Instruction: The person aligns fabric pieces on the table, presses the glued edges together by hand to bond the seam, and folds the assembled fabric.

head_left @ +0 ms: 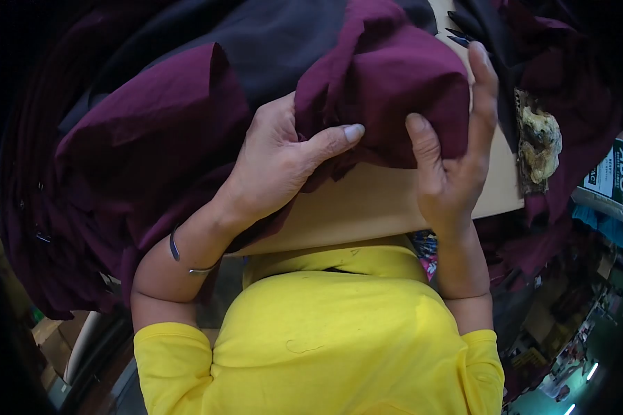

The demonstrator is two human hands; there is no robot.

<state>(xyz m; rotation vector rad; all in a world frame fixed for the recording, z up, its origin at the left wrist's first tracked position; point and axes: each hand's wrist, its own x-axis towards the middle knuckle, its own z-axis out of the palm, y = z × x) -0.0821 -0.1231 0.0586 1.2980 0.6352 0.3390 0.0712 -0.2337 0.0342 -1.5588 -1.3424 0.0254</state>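
Note:
Maroon cloth (408, 76) is raised between my two hands above a tan board. My left hand (284, 149) grips its left edge, thumb lying on top and the other fingers hidden beneath the fabric. At the cloth's right side is my right hand (457, 145), its thumb on the near edge and its index finger stretched upward, apart from the thumb. The other fingers of that hand are hidden behind it. A bracelet (175, 245) circles my left forearm.
More maroon cloth (138, 131) heaps at the left, with dark fabric (277, 48) behind. The tan board (367, 200) lies underneath. Dark pointed blades (458, 38) and a crumpled yellowish lump (541, 145) are at the right. A labelled box (612, 173) stands farther right.

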